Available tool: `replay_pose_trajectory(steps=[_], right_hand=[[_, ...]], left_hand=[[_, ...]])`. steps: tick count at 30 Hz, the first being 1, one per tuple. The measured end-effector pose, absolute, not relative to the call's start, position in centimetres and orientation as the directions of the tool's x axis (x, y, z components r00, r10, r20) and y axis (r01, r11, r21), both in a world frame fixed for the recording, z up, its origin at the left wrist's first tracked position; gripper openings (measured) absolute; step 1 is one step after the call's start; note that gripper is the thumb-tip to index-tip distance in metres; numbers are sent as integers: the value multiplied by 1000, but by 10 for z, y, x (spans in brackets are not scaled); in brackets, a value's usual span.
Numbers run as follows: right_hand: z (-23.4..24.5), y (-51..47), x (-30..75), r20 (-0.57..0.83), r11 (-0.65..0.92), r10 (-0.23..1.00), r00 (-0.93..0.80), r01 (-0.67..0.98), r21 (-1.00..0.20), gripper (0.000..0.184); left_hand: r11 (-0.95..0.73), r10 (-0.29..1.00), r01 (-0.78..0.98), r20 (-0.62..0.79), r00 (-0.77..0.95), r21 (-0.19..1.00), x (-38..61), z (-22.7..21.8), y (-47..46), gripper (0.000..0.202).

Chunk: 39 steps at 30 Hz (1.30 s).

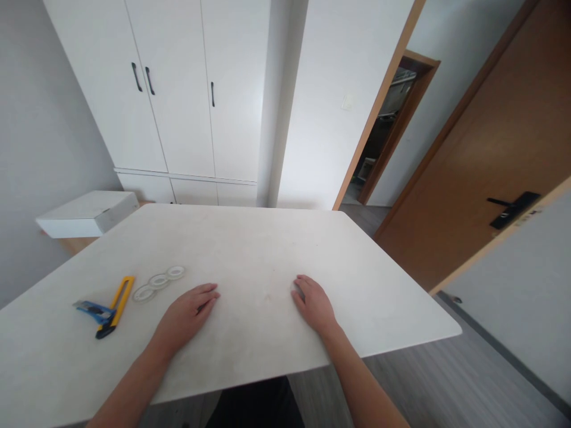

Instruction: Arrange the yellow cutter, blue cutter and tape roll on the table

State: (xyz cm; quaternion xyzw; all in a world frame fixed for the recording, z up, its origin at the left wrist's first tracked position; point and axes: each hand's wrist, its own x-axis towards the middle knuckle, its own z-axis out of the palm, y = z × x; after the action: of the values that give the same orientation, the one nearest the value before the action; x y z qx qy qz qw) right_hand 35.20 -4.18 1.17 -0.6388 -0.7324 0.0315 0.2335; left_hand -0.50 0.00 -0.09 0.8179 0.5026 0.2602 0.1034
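My left hand (pixel 186 315) rests on its edge on the white table (pixel 250 238), thumb and fingers loosely stretched out, holding nothing. On the right, my right hand (pixel 313 302) lies on the tabletop with its fingers slightly bent and the thumb apart; nothing shows in it. Left of my left hand are three rolls of clear tape (pixel 158 281) in a slanting row. Farther left, a yellow box cutter (pixel 125 290) with a black end lies on the table. A smaller blue box cutter (pixel 96 310) crosses it.
A white box (pixel 91 215) stands beyond the table's left edge. White cupboards (pixel 178 95) with dark handles line the back wall. A brown door (pixel 482 142) with a black handle stands at the right, near a doorway. The table's front edge runs close to my body.
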Motion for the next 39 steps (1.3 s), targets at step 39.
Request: replay_pose_trajectory(steps=[39], right_hand=[[8,-40,354,348,224,933,-95,909,-352,34]], left_hand=[[-489,865,773,336,372,404,-7,-6,2,34]])
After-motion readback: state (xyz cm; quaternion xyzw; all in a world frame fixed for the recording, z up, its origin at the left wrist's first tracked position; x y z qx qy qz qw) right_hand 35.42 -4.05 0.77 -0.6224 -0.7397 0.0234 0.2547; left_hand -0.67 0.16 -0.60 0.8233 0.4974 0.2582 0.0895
